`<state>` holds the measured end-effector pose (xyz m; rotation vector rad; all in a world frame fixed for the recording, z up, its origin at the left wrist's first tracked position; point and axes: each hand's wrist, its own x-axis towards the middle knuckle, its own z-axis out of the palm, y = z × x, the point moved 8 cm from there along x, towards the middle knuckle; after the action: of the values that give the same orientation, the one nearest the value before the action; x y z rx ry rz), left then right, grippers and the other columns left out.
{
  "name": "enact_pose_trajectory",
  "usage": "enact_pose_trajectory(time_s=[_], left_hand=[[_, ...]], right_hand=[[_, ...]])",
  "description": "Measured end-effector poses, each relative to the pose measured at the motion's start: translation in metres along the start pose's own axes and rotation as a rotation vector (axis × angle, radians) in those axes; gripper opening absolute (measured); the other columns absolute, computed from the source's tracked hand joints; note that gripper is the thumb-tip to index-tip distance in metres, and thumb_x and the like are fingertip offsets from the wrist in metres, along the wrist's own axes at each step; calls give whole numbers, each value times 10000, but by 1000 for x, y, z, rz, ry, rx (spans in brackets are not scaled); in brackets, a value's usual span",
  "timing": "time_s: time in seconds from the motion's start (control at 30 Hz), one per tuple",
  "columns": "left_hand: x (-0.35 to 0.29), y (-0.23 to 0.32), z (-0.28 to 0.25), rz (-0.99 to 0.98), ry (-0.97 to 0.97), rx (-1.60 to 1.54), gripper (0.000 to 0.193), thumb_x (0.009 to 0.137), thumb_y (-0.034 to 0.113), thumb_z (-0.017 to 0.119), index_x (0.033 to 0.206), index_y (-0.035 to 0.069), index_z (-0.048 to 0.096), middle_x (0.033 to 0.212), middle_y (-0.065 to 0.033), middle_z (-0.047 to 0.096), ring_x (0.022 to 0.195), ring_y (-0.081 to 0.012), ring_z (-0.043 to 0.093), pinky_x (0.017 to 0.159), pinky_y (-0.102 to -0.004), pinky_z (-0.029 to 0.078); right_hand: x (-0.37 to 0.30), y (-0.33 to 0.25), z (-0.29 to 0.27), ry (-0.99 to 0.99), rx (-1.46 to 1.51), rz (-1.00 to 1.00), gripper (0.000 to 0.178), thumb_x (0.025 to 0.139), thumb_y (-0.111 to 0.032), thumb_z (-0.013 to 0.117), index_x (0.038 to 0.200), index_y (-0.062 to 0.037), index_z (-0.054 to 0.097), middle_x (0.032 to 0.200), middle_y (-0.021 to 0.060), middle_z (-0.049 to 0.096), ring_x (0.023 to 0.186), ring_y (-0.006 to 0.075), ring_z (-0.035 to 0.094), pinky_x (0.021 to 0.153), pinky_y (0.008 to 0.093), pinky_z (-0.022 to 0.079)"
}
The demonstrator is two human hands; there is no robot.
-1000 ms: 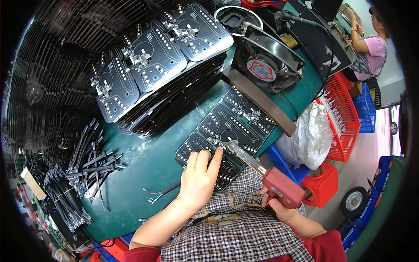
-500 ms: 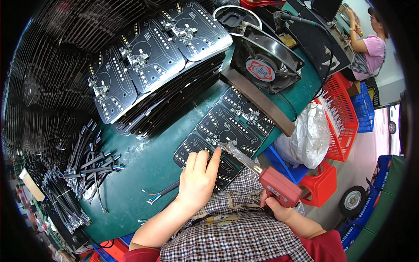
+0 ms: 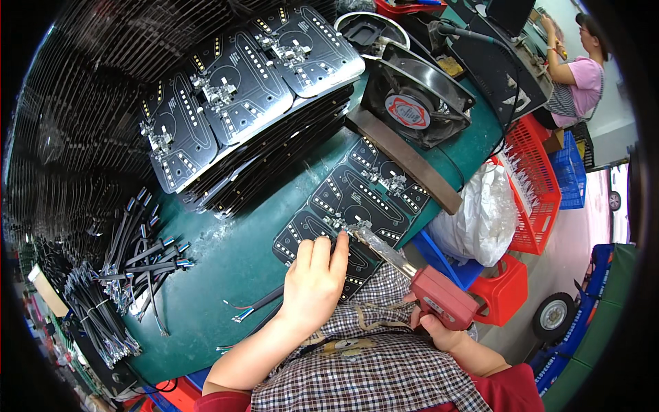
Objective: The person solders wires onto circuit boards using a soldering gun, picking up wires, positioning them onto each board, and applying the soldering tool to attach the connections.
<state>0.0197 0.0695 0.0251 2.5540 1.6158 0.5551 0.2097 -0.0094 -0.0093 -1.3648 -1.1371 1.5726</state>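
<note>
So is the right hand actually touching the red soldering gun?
Touching. The head view shows it: the right hand is closed around the lower edge of the red soldering gun, with no gap showing.

My left hand [image 3: 312, 281] had room to its left, over the green tabletop [image 3: 199, 295], as far as the cable pile [image 3: 144, 268]; one black cable [image 3: 266, 297] jutted into that path beside my wrist. A narrow green lane ran between the tall board stack [image 3: 254, 96] and the boards [image 3: 360, 196] under my fingertips. Beyond, the brown bar [image 3: 408, 161] and the fan [image 3: 408, 111] barred the way. The red gun [image 3: 445, 299] in my right hand [image 3: 443, 333] blocked the right side.
</note>
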Motion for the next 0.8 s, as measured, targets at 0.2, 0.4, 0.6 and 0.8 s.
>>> enact_pose_trajectory(time_s=[0.2,0.4,0.6,0.8], left_hand=[[-2,-2,1,-15,14,-37,503,621,46,604,1120,-13,602,872,-82,487,781,-211,493,590,-255,505],[-2,-3,2,-18,22,-60,491,627,40,600,1115,-15,603,862,-82,481,780,-209,493,583,-253,507],[-1,-1,0,-25,4,-32,476,636,42,596,1107,-23,604,849,-81,475,778,-209,492,588,-248,505],[0,0,-1,-14,1,-30,470,643,49,593,1106,-30,603,848,-86,473,778,-213,491,600,-250,497]], right_hand=[[2,11,2,-36,71,52,665,814,-127,678,1359,59,346,981,102,621,712,87,586,607,214,488],[1,14,-2,2,-51,7,647,775,-111,722,1312,75,411,879,66,634,695,102,605,638,236,501],[9,-25,9,5,-436,-269,601,734,-128,761,1215,118,497,926,109,669,702,114,626,673,239,511],[5,-6,7,31,155,1,648,793,-117,704,1318,83,380,1048,142,642,650,103,595,599,227,508]])
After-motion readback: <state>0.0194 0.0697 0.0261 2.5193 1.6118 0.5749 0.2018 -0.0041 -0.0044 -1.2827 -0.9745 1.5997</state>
